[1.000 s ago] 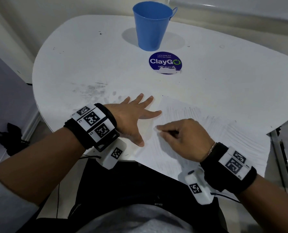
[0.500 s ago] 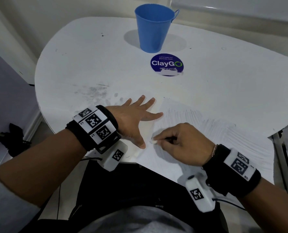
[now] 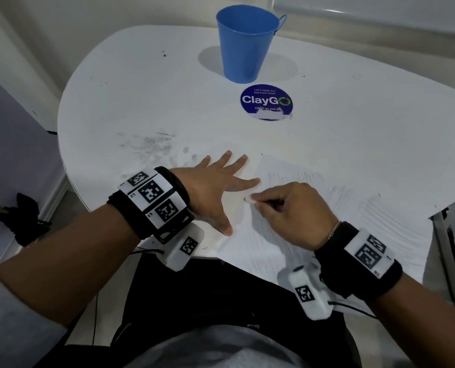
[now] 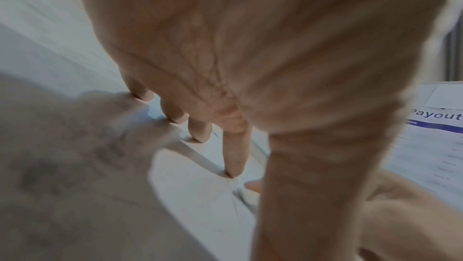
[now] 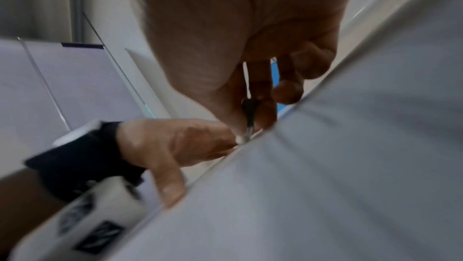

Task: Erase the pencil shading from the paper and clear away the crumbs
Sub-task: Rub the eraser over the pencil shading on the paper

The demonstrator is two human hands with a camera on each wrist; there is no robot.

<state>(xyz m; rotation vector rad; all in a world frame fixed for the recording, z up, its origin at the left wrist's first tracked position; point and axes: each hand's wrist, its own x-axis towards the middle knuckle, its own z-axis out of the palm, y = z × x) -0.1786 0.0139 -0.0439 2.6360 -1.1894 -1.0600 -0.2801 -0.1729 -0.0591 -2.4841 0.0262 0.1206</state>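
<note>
A white paper (image 3: 340, 213) with grey pencil shading lies at the table's near edge and overhangs it. My left hand (image 3: 222, 195) lies flat with fingers spread, index finger and thumb pressing the paper's left edge. My right hand (image 3: 258, 201) pinches a small white eraser (image 3: 248, 199) and holds it on the sheet's left part, just below the left index finger. The right wrist view shows the eraser (image 5: 241, 139) touching the paper (image 5: 325, 186) beside the left hand's thumb (image 5: 172, 186). Straight left fingers (image 4: 233, 152) show in the left wrist view.
A blue cup (image 3: 247, 43) stands at the back of the white table (image 3: 141, 88), with a round ClayGo sticker (image 3: 266, 102) in front of it. Grey smudges (image 3: 149, 144) mark the table left of my left hand. A dark object (image 3: 21, 216) lies on the floor at left.
My right hand has rubbed the eraser to and fro over the paper's left part, towards me and back up near the left index finger. The left hand has stayed flat in place.
</note>
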